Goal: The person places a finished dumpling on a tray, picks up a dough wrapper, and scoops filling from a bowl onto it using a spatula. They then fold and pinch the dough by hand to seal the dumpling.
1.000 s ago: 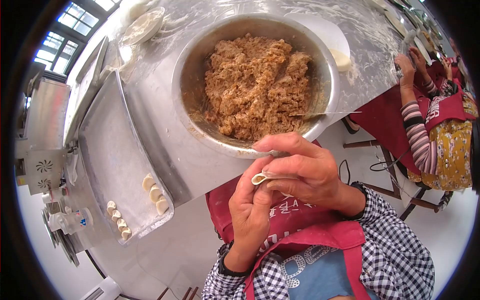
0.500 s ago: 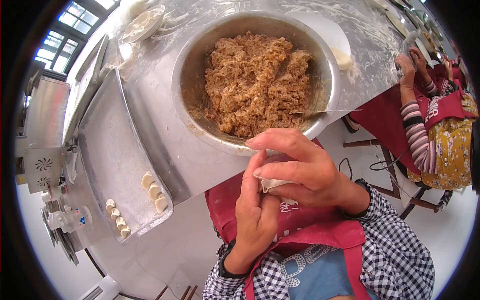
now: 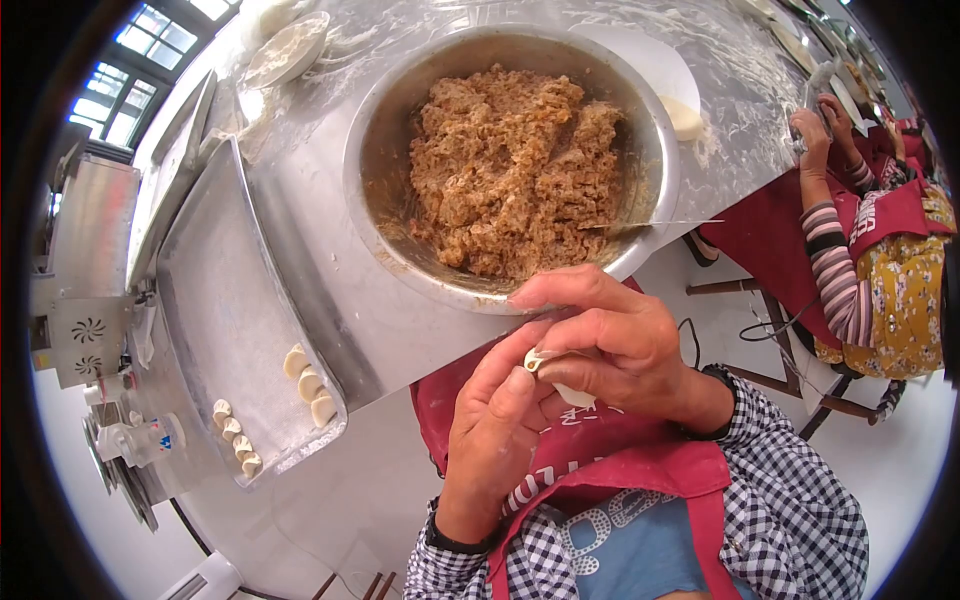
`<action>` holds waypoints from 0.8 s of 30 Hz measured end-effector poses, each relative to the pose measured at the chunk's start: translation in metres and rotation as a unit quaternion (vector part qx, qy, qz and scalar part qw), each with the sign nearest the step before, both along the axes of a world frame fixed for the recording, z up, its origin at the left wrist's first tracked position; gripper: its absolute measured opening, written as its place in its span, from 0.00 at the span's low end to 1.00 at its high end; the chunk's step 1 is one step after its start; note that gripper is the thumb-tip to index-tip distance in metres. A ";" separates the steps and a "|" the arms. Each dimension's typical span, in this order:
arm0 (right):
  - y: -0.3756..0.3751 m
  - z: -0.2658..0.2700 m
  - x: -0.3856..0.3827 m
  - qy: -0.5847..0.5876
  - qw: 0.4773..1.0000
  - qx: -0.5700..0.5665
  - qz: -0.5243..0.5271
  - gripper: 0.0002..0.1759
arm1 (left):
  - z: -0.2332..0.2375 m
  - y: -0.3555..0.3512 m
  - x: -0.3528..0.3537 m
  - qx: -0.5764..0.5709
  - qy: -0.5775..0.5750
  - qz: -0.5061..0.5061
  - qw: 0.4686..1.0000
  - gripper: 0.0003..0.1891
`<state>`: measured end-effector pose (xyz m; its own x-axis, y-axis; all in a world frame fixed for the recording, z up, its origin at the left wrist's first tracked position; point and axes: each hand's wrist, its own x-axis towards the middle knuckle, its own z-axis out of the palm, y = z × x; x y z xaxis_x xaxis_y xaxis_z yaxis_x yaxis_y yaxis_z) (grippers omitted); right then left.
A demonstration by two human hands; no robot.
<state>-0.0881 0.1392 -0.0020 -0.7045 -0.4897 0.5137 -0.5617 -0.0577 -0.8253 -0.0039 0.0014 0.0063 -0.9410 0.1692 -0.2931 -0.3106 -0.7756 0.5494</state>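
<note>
Just below the big bowl's near rim, both hands meet around one white dumpling [image 3: 572, 394]. My right hand [image 3: 635, 350] grips it between thumb and fingers, covering much of it. The fingertips of my left hand [image 3: 495, 408] pinch its left end, where a small open fold shows. The metal bowl [image 3: 362, 190] holds brown minced filling [image 3: 515, 165], with a thin utensil [image 3: 665, 222] lying across its right side. At the left, a metal tray [image 3: 215, 270] carries two short rows of dumplings [image 3: 310, 384].
A floury plate [image 3: 288, 50] stands at the back left. Dough [image 3: 683, 117] lies on a white sheet [image 3: 640, 58] behind the bowl's right side. On the right, a co-worker's hands [image 3: 815, 135] are at the floured table [image 3: 740, 60]. A stool [image 3: 815, 370] stands below.
My left hand has turned and its upright fingers have bent over to pinch the dumpling's end. My right fingers have drawn in closer, and more of the dumpling's lower part shows.
</note>
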 end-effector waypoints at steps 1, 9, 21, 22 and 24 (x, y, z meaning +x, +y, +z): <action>-0.001 0.001 0.001 -0.005 1.000 -0.001 0.001 0.08 | 0.000 0.000 0.000 -0.008 -0.007 0.000 1.000 0.23; -0.001 -0.003 -0.003 0.085 0.995 0.008 0.041 0.09 | -0.004 0.000 -0.001 -0.020 -0.059 0.008 0.998 0.21; 0.004 0.001 -0.006 0.018 0.997 0.023 0.077 0.14 | -0.002 -0.002 -0.001 -0.067 -0.049 -0.017 0.996 0.29; 0.004 0.001 -0.006 0.016 0.997 0.021 0.077 0.12 | -0.002 -0.002 -0.001 -0.066 -0.044 -0.016 0.997 0.30; 0.004 0.000 -0.005 0.015 0.997 0.020 0.076 0.10 | -0.002 0.000 -0.001 -0.065 -0.040 -0.016 0.997 0.30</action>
